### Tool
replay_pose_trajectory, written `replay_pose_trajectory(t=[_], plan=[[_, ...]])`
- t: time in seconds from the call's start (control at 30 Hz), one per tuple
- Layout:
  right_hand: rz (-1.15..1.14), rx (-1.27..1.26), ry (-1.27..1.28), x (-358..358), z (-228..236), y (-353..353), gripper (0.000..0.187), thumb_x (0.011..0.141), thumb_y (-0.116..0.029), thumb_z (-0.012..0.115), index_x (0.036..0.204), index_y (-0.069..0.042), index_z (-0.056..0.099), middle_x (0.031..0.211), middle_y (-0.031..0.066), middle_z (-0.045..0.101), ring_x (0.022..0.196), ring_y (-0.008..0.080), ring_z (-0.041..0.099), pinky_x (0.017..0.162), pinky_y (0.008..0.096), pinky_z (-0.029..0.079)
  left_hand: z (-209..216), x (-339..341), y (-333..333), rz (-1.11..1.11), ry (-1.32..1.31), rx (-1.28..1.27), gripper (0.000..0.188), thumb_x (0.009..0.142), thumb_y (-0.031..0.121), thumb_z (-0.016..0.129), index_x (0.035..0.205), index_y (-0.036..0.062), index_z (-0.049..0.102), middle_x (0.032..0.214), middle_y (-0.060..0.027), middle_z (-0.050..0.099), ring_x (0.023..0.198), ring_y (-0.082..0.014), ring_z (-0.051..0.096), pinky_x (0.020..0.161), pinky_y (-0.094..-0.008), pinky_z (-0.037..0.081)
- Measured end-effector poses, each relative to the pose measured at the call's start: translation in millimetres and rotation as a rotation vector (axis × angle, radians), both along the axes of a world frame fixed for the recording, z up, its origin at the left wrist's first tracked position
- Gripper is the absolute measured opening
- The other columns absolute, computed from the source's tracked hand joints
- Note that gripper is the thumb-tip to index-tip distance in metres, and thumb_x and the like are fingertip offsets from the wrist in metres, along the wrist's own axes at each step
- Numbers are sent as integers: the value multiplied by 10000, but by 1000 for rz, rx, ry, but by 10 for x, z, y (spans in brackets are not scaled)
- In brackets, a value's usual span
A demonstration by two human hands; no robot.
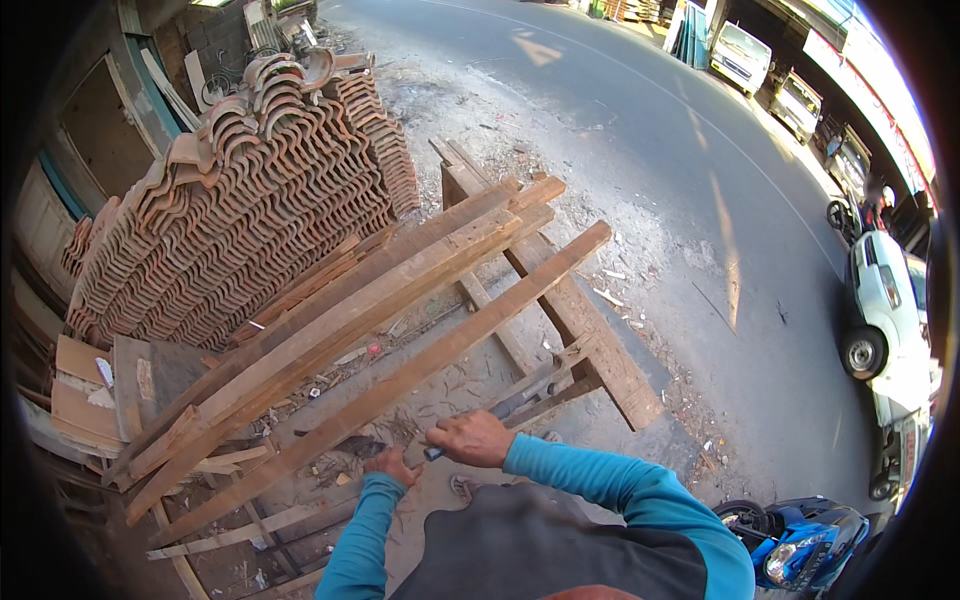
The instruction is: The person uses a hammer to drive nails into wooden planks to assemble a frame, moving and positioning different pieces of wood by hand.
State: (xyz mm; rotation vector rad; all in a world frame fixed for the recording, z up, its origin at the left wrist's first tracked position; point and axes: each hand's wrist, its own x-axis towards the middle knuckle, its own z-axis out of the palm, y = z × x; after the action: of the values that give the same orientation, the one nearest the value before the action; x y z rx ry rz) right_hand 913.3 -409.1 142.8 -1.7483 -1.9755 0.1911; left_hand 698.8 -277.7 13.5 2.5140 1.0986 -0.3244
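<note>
My right hand is wrapped round a long tool with a dark grip and grey shaft. The tool slants up and right toward the end of a wooden support, and I cannot make out its kind. Just left and below, my left hand has its fingers curled, with a dark shape beside it; what it holds, if anything, is unclear. Close beyond both hands, a narrow wooden beam runs diagonally. Thicker beams lie side by side past it, across a broad wooden plank.
Stacked curved clay roof tiles rise at the far left. Below the beams' near ends lie crossed wooden strips. A blue motorbike stands at lower right. Beyond the littered ground runs a road, with a white vehicle on its far side.
</note>
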Motion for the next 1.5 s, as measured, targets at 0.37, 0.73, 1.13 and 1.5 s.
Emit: replay_pose_trajectory(t=[0.37, 0.73, 1.13, 1.5], plan=[[179, 220, 452, -151, 891, -131, 248, 791, -54, 735, 866, -62, 498, 722, 97, 565, 646, 316, 620, 541, 434, 469, 13, 203, 161, -288, -462, 218, 543, 766, 269, 710, 1266, 89, 602, 1201, -162, 644, 1130, -379, 609, 928, -463, 498], [123, 563, 1319, 39, 1404, -651, 243, 952, -160, 691, 841, 21, 573, 568, 65, 513, 435, 167, 496, 408, 319, 415, 122, 568, -804, -289, -897, -565, 406, 875, 51, 682, 1279, 73, 645, 1136, -122, 704, 1030, -279, 696, 843, -363, 561], [-391, 612, 1980, 1113, 750, -892, 437, 1078, -423, 397, 839, -82, 531, 543, -37, 351, 405, 82, 335, 411, 257, 342, -48, 1025, -1146, -30, -1037, -563, 324, 1033, 265, 560, 1240, 41, 670, 870, -54, 704, 786, -148, 682, 702, -307, 537], [115, 445, 2314, 1996, 266, -1194, 429, 1086, -355, 392, 835, -27, 508, 566, -16, 432, 405, 68, 410, 403, 248, 415, 554, 1194, -1399, -332, -992, -212, 258, 831, 118, 677, 1079, 48, 701, 839, -94, 704, 714, -269, 692, 619, -375, 533]])
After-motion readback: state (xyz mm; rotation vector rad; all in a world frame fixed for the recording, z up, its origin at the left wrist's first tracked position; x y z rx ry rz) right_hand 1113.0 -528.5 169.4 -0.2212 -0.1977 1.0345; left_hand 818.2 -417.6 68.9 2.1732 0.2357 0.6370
